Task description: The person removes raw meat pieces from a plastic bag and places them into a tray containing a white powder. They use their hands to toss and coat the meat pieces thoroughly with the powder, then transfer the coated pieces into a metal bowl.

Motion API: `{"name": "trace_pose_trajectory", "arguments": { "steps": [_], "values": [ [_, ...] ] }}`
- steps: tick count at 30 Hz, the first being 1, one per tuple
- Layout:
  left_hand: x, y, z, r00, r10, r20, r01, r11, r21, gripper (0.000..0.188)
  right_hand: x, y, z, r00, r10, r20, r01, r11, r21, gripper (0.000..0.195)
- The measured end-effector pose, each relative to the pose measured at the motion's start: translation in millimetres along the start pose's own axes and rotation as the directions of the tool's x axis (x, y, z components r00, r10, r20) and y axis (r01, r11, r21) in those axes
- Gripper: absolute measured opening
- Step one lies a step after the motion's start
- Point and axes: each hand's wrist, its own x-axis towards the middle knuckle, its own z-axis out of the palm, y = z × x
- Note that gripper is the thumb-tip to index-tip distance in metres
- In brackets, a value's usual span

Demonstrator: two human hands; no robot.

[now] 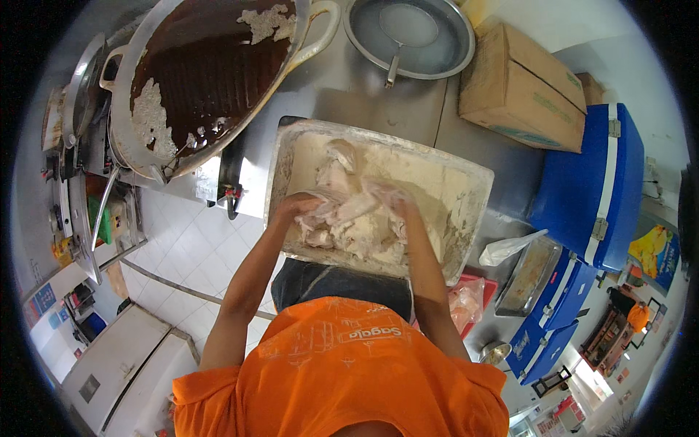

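A large rectangular tub of pale flour stands on the steel counter before me. Floured raw meat pieces, which look like chicken, lie heaped in its middle and front. Both hands are down in the tub among them. My left hand is at the left of the heap, its fingers partly hidden by flour and meat. On the right side of the heap is my right hand, blurred and coated with flour; whether either hand grips a piece is unclear.
At the upper left a big two-handled pan holds dark liquid with pale foam. A steel basin with a strainer stands behind the tub, beside a cardboard box. Blue cooler boxes, a metal tray and bagged raw meat are to the right.
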Motion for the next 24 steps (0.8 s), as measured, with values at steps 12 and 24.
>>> {"name": "trace_pose_trajectory", "arguments": {
  "steps": [12, 24],
  "values": [
    [-7, -28, 0, 0.979, 0.080, -0.188, 0.084, 0.680, 0.729, 0.049, -79, 16, -87, 0.966, -0.168, -0.197, 0.072, 0.904, -0.420, 0.042],
    [18, 7, 48, 0.963, 0.152, -0.221, -0.158, 0.987, -0.010, 0.041, -60, -20, -11, 0.969, -0.238, 0.072, 0.248, 0.918, -0.310, 0.045]
  ]
}}
